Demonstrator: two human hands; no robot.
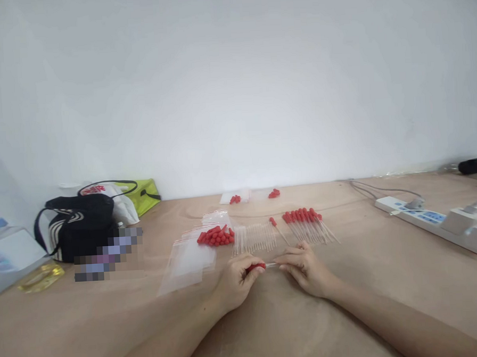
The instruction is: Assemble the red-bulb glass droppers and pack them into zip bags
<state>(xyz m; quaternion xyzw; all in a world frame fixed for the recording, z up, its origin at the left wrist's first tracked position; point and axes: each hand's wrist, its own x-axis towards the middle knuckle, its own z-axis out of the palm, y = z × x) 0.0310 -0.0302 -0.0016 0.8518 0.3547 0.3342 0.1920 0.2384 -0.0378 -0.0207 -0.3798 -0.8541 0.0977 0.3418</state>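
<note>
Holding red tip (pixel 261 266) and pale stick (pixel 271 264) end to end, over the counter (pixel 278 331).
Pinching tip in left grip (pixel 236 279), stick in right grip (pixel 305 268), just nearside of loose red tips (pixel 216 236) and row of pale sticks (pixel 254 238).

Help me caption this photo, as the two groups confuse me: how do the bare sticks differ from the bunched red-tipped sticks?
The bare sticks look pale along their visible length; the red-tipped sticks carry thicker red ends.
The bare sticks run nearly straight toward the wall, while the red-tipped sticks lie more slanted, red ends toward it.
Shared: both groups lie side by side on the table, with thin, pale shafts.
</note>
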